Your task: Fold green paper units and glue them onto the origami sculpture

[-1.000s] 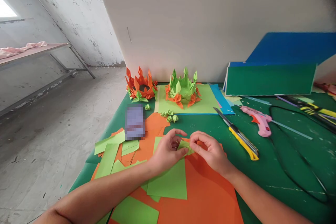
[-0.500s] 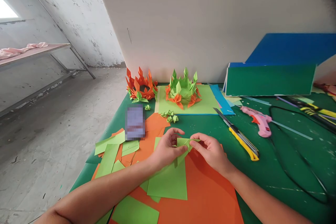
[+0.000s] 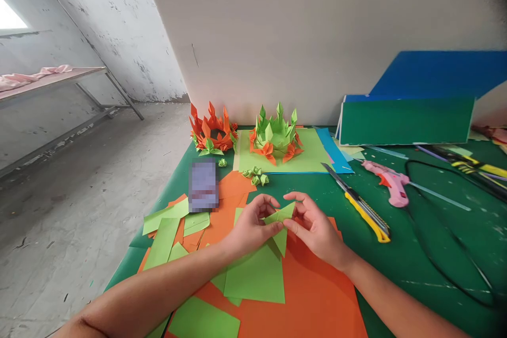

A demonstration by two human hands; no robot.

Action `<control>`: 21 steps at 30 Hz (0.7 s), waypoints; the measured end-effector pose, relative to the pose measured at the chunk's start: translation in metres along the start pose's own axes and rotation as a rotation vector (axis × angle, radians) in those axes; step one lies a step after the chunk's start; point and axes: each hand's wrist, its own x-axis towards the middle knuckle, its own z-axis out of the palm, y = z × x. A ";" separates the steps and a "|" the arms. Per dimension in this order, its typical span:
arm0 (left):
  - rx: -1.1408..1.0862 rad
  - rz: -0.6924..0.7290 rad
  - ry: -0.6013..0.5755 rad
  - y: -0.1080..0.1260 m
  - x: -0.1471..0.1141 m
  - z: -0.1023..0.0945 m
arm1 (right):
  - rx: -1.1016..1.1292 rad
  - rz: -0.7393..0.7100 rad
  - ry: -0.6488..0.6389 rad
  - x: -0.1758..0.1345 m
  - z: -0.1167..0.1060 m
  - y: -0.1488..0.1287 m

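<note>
A folded piece of green paper is held up between both hands, with pointed flaps sticking out upward and downward. My left hand pinches it from the left, thumb in front and fingers curled behind. At its right side my right hand grips the edge between thumb and fingers. Beneath the hands lies a flat green sheet on a large orange sheet. Behind them sit several small green paper roses.
A green paper crown and an orange paper crown stand at the back. To the right lie a yellow utility knife and a pink glue gun with its cord. Loose green strips and a blurred purple rectangle are at left.
The folded green paper has been turned, so a flap now points up and another hangs down. My right hand's fingers have lifted and spread slightly. The flat green sheet has shifted a little.
</note>
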 end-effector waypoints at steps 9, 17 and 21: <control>-0.145 -0.054 0.105 0.001 0.004 -0.002 | -0.001 -0.142 0.073 -0.001 0.000 0.005; -0.167 0.027 0.192 0.002 0.004 -0.003 | -0.142 -0.202 0.031 -0.004 0.002 0.005; -0.197 -0.061 0.218 0.003 0.002 -0.003 | -0.313 -0.254 0.086 -0.004 0.001 0.004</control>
